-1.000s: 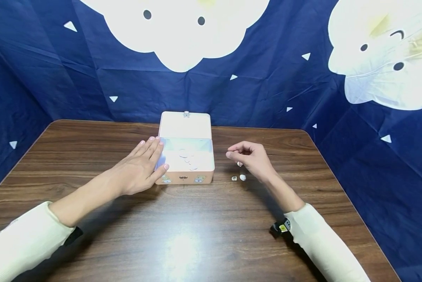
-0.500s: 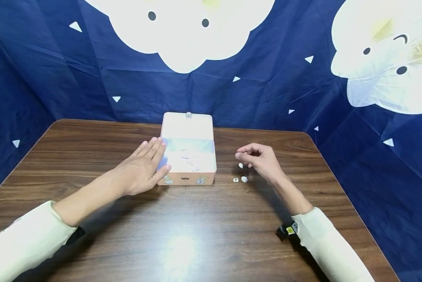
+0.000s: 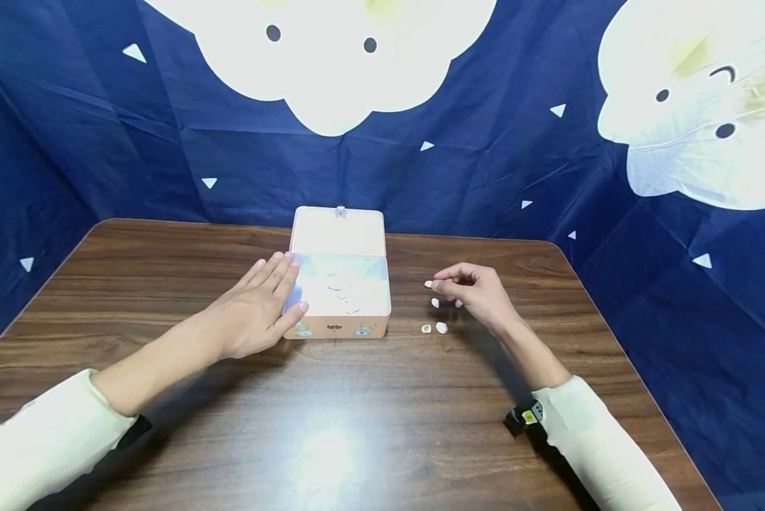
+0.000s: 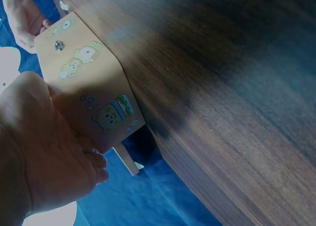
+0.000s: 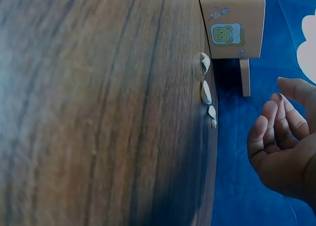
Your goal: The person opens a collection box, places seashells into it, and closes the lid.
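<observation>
The left hand [image 3: 255, 312] rests flat with straight fingers against the left wall of the open pink tin box [image 3: 340, 294], near the bench's far edge. The right hand [image 3: 478, 291] pinches one small white shell [image 3: 428, 284]; it should carry this low over the rim and let go gently, while the flat hand keeps the box from sliding.

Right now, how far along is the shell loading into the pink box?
Done: several white shells already lie inside the open pink box. In hand: the right hand pinches one shell at its fingertips beside the box, while the left hand rests flat against the box's side. Left: three shells on the table.
</observation>
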Demonstrator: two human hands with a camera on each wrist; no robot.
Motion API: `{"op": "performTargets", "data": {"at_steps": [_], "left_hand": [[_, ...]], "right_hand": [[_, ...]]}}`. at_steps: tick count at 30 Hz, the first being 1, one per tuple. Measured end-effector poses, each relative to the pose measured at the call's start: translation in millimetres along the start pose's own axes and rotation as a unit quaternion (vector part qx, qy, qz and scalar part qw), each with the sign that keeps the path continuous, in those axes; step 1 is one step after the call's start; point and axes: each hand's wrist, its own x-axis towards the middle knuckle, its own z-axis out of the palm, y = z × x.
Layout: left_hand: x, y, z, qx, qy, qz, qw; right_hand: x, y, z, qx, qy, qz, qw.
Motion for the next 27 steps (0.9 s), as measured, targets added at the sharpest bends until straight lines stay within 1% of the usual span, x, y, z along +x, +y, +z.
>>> {"op": "performTargets", "data": {"at_steps": [6,11,19,23,27], "left_hand": [[-0.5,-0.3,1.2,-0.002,0.004,0.002,1.0],[-1.1,-1.0,0.1,-0.003,0.004,0.004,1.0],[-1.2,-2.1,0.7,0.001,0.007,0.004,1.0],[-1.0,-1.8,1.3,0.002,0.015,0.009,0.9998],[-1.1,-1.1,0.8,0.002,0.019,0.011,0.9998]], "right_hand": [[3,3,-1,-0.006,-0.001,0.01,1.0],[5,5,-1,-0.011,-0.014,0.018,1.0],[10,9,-2,-0.017,-0.017,0.024,0.999],[14,12,-4,-0.025,-0.019,0.035,0.999],[18,14,-5,-0.032,-0.026,0.037,0.998]]}}
